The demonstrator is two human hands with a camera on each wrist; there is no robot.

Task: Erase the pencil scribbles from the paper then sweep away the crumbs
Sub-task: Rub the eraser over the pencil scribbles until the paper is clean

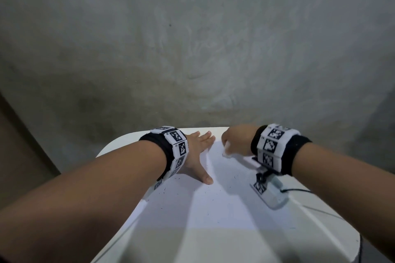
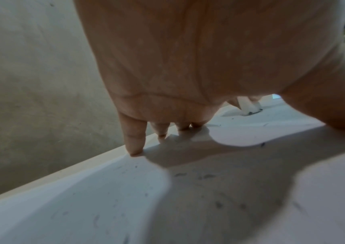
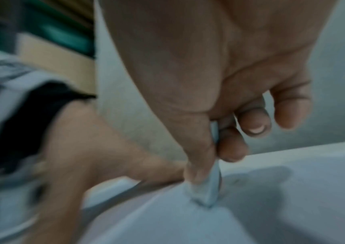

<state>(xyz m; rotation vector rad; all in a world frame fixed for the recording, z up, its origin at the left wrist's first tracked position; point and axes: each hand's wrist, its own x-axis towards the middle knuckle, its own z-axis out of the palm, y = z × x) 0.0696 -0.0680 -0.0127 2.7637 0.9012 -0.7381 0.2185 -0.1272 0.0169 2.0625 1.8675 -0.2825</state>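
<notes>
A white sheet of paper [image 1: 213,198] lies on a small white table [image 1: 119,145]. My left hand [image 1: 197,151] lies flat on the paper's far left part, fingers straight and spread, fingertips [image 2: 135,151] near the far edge. My right hand [image 1: 233,141] pinches a white eraser [image 1: 227,152] between thumb and fingers and presses its tip on the paper near the far edge. The right wrist view is blurred but shows the eraser [image 3: 211,189] upright on the sheet. Dark eraser crumbs [image 1: 171,186] are scattered over the paper [image 2: 209,189]. No pencil scribbles are plain to see.
A grey concrete floor [image 1: 192,49] surrounds the table. The table's rounded far-left corner and right edge [image 1: 352,239] lie close to the paper. A thin black cable [image 1: 299,190] runs from the right wrist camera over the table's right side.
</notes>
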